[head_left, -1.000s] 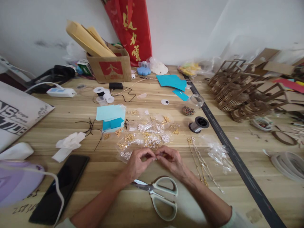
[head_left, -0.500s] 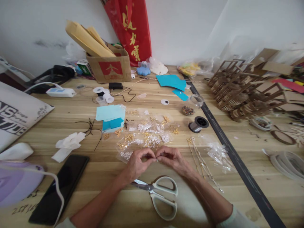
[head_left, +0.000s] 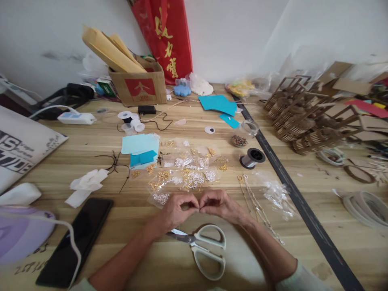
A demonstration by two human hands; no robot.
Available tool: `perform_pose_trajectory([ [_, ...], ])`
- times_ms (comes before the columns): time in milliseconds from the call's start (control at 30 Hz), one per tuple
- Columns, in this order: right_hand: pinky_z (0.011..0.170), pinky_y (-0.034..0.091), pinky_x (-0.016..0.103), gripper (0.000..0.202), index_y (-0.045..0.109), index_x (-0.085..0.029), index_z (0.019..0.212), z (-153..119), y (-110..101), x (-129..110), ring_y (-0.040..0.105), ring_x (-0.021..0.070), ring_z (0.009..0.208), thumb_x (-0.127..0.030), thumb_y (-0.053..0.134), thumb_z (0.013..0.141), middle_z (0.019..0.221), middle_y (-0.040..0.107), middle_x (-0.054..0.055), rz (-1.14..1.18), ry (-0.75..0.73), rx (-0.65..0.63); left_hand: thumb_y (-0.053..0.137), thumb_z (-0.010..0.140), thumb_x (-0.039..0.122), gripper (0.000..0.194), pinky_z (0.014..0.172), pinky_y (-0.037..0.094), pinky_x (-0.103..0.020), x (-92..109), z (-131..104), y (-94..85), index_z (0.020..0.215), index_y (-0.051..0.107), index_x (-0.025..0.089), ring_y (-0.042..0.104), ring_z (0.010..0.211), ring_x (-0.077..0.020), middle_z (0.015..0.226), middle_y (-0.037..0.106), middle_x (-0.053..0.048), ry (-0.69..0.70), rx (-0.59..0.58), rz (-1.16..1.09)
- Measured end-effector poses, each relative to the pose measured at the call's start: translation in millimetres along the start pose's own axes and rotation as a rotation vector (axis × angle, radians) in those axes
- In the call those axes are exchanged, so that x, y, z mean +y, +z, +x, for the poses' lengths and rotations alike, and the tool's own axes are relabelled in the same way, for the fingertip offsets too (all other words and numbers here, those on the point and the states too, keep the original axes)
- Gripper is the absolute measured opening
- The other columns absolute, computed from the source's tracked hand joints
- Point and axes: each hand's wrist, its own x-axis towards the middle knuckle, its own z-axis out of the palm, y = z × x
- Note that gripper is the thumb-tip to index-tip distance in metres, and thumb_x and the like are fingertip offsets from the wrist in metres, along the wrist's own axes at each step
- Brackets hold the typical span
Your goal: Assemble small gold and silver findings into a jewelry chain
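White-handled scissors lie just on the near side of the two hands, blades part-open, with a dark phone well off to the left. Above the table, the left hand and the right hand meet tip to tip, each with thumb and forefinger pinched together. Whether anything sits in that pinch I cannot tell — the spot is too small. Just beyond the fingers, small gold and silver-coloured parts lie spread on and around clear plastic bags. Near the right forearm rest thin chains; farther on stand a wire spool and a jar of beads. At the back — against the wall — a red bag stands behind a cardboard box.
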Motion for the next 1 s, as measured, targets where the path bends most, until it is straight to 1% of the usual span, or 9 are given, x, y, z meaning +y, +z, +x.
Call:
perform_pose_trajectory([
  [167, 0.058, 0.041, 0.022, 0.025, 0.066, -0.014, 0.075, -1.7, -0.5, -1.4, 0.052, 0.0101, 0.061, -0.038, 0.072, 0.077, 0.068, 0.061, 0.000, 0.011, 0.033, -0.040, 0.063, 0.075, 0.014, 0.010, 0.060, 0.045, -0.022, -1.3, -1.0, -0.8, 0.067, 0.068, 0.016, 0.061, 0.060, -0.0129, 0.065, 0.069, -0.003, 0.070, -0.043, 0.025],
  [300, 0.055, 0.038, 0.022, 0.024, 0.066, -0.015, 0.074, -2.0, 0.0, -1.4, 0.048, 0.0094, 0.058, -0.038, 0.071, 0.078, 0.066, 0.057, -0.002, -0.002, 0.049, -0.059, 0.060, 0.077, 0.014, 0.013, 0.058, 0.044, -0.022, -0.8, -0.6, -2.1, 0.067, 0.068, 0.017, 0.060, 0.059, -0.0130, 0.065, 0.068, -0.004, 0.122, -0.080, 0.061],
  [467, 0.056, 0.036, 0.023, 0.024, 0.065, -0.015, 0.074, -1.5, 0.5, -3.1, 0.046, 0.0104, 0.060, -0.037, 0.068, 0.081, 0.067, 0.055, -0.001, -0.055, 0.026, -0.076, 0.059, 0.079, 0.015, 0.015, 0.058, 0.043, -0.021, 1.3, -0.1, -4.2, 0.067, 0.069, 0.017, 0.059, 0.059, -0.0127, 0.064, 0.068, -0.003, 0.133, -0.112, 0.065],
  [633, 0.058, 0.034, 0.023, 0.025, 0.061, -0.015, 0.079, -3.0, 1.2, -4.2, 0.043, 0.0107, 0.062, -0.039, 0.063, 0.086, 0.069, 0.051, -0.002, -0.101, 0.003, -0.080, 0.061, 0.076, 0.012, 0.012, 0.056, 0.042, -0.020, -1.2, -0.1, -3.5, 0.067, 0.068, 0.016, 0.059, 0.058, -0.0120, 0.064, 0.067, -0.002, 0.076, -0.086, 0.041],
  [733, 0.056, 0.032, 0.023, 0.027, 0.058, -0.016, 0.082, -4.1, 2.9, -5.1, 0.040, 0.0102, 0.060, -0.043, 0.059, 0.088, 0.068, 0.048, -0.003, -0.116, 0.007, -0.053, 0.063, 0.074, 0.011, 0.009, 0.060, 0.044, -0.021, -3.5, 0.4, -2.6, 0.067, 0.067, 0.015, 0.061, 0.060, -0.0128, 0.065, 0.068, -0.003, 0.034, -0.049, 0.008],
  [867, 0.057, 0.034, 0.023, 0.032, 0.055, -0.016, 0.082, -4.2, 5.7, -6.3, 0.045, 0.0111, 0.063, -0.047, 0.055, 0.089, 0.070, 0.050, -0.001, -0.107, -0.002, -0.018, 0.065, 0.075, 0.016, 0.007, 0.063, 0.047, -0.022, -4.5, 1.3, -2.7, 0.068, 0.066, 0.015, 0.063, 0.064, -0.0142, 0.068, 0.070, -0.004, -0.019, -0.012, -0.064],
  [1000, 0.057, 0.035, 0.023, 0.035, 0.053, -0.016, 0.082, -2.9, 7.5, -5.5, 0.046, 0.0107, 0.062, -0.050, 0.056, 0.088, 0.069, 0.050, -0.002, -0.039, -0.002, 0.009, 0.066, 0.075, 0.020, 0.009, 0.063, 0.047, -0.023, -2.8, 2.2, -4.0, 0.068, 0.065, 0.015, 0.062, 0.064, -0.0146, 0.068, 0.069, -0.004, -0.041, 0.008, -0.109],
])
